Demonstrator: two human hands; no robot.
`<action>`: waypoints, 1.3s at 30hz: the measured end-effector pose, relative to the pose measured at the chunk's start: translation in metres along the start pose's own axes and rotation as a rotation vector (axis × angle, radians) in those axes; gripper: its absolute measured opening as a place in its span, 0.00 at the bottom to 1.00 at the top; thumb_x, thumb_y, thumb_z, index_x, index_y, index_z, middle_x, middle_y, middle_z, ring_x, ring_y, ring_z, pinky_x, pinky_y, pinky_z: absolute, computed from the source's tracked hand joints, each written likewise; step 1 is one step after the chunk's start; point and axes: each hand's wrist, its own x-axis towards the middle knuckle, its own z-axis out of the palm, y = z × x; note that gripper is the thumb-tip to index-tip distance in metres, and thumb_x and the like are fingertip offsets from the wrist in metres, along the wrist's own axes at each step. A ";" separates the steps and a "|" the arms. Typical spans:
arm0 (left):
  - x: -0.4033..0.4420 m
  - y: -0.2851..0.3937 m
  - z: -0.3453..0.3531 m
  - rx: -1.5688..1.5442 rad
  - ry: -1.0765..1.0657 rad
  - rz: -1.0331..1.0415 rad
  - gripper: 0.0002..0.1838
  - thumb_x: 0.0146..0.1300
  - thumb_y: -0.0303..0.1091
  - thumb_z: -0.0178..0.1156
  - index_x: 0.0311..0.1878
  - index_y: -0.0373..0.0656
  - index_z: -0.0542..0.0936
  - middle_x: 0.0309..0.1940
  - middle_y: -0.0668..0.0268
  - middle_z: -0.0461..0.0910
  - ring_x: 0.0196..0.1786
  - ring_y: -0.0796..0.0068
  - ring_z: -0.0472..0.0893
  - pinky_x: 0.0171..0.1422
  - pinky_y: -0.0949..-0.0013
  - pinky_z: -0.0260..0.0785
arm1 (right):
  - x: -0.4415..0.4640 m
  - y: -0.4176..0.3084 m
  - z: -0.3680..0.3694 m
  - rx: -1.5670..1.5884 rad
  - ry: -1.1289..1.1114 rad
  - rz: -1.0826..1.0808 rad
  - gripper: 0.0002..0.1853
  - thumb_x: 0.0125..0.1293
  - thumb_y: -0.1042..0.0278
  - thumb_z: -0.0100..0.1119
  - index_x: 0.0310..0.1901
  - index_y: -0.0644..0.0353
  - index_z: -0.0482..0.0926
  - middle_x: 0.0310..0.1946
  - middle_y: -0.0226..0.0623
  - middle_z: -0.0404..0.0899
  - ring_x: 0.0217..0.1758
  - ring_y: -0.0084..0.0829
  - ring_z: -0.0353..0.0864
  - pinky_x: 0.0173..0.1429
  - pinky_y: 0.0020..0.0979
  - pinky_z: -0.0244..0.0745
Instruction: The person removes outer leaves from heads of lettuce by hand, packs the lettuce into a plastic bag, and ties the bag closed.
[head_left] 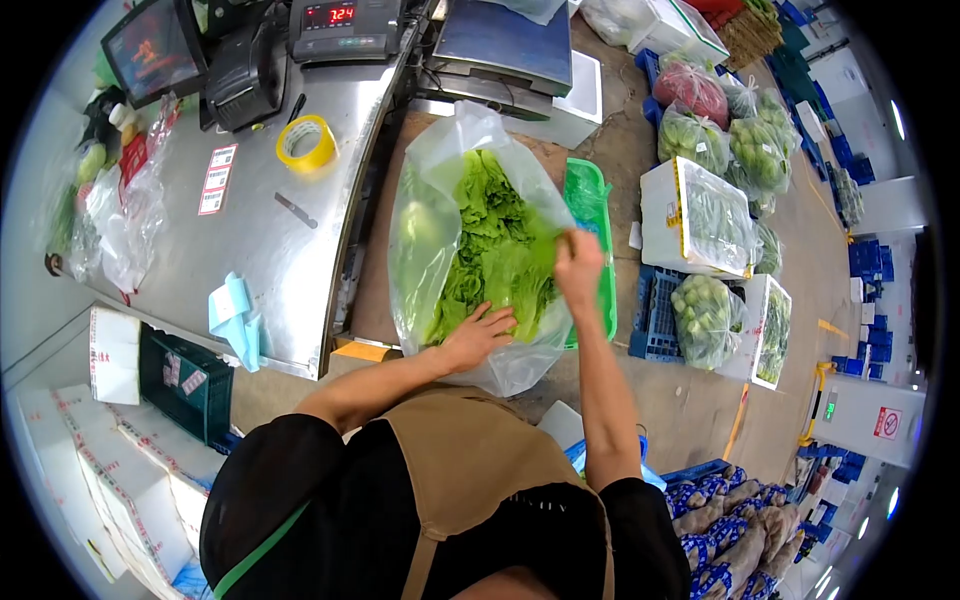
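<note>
Green leafy lettuce (500,225) fills the middle of a large clear plastic bag (425,290), which lies open in front of me. My left hand (478,338) rests on the lower leaves with its fingers spread. At the right side of the bag, my right hand (578,268) is closed, slightly smeared by motion, with a blurred green leaf at its fingertips. A pale round shape shows through the plastic at the bag's left. Just behind my right hand stands a green basket (608,300), partly hidden by the bag and my forearm.
On the steel table (265,210) at left lie yellow tape (306,144), a knife (296,210), labels (217,180) and a blue cloth (233,315). A platform scale (505,45) stands ahead. Bagged vegetables (706,318) and foam boxes (697,215) line the right floor.
</note>
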 end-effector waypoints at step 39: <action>0.066 -0.045 -0.036 -0.146 0.272 -0.225 0.11 0.55 0.25 0.61 0.43 0.43 0.80 0.44 0.62 0.79 0.51 0.60 0.76 0.55 0.60 0.69 | -0.253 -0.035 -0.015 0.251 -0.049 0.646 0.12 0.50 0.79 0.65 0.36 0.63 0.73 0.30 0.40 0.78 0.33 0.33 0.79 0.37 0.30 0.73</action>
